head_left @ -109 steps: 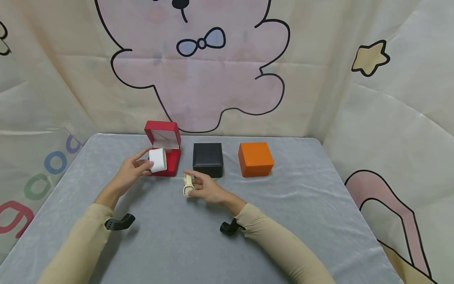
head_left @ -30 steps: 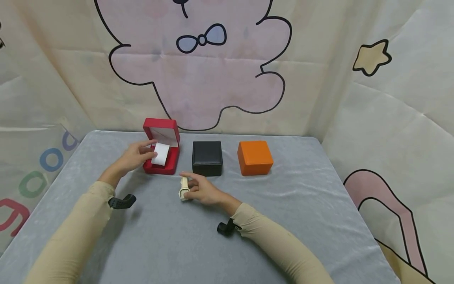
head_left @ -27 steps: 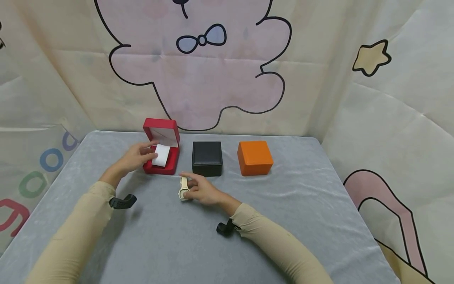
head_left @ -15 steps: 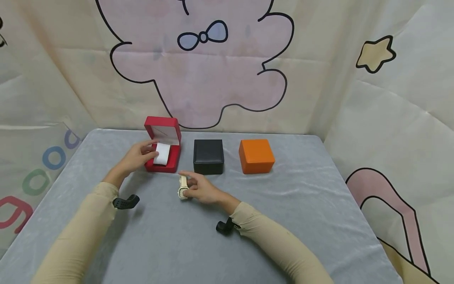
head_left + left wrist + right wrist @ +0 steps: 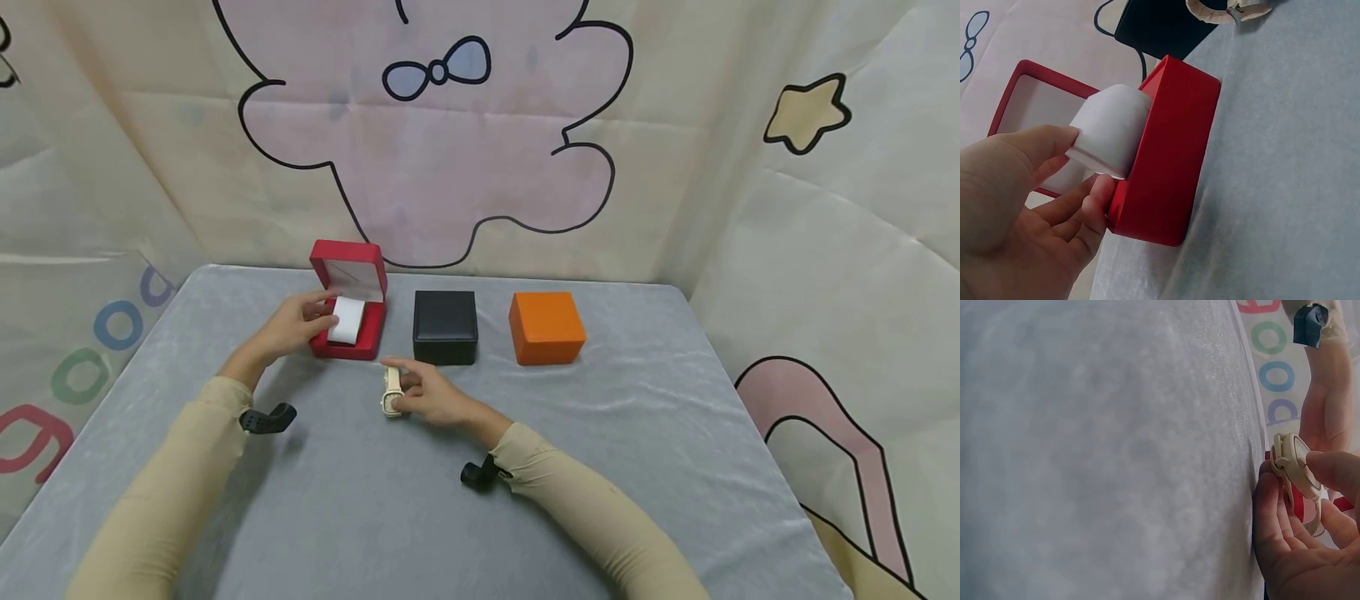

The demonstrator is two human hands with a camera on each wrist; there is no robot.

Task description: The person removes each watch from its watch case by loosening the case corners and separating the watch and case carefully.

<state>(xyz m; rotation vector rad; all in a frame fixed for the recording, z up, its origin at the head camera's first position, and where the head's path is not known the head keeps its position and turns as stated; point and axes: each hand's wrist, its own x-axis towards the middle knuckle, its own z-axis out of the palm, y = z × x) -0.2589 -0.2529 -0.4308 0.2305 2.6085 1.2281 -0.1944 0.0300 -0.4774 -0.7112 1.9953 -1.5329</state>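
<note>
My left hand (image 5: 288,323) pinches a white watch cushion (image 5: 347,320) between thumb and fingers. The cushion sits partly inside an open red watch box (image 5: 370,332), its lid tipped back to show a white lining. In the left wrist view the thumb presses one end of the cushion (image 5: 1113,125), while other fingers curl beneath, close to the box's edge. Just in front of the boxes, my right hand (image 5: 438,397) holds a cream wristwatch (image 5: 392,392) low over the cloth. Seen from the right wrist, the thumb lies on the dial side of the watch (image 5: 1300,465) and its strap loops down.
A closed black box (image 5: 445,327) stands right of the red one, and a closed orange box (image 5: 547,328) farther right. Grey cloth (image 5: 390,517) covers the table. Behind it hangs a printed curtain (image 5: 480,183). Each wrist wears a black camera mount.
Since the earliest frame, the left hand has turned the white cushion and lowered it into the red box. The right hand still holds the watch in nearly the same spot.
</note>
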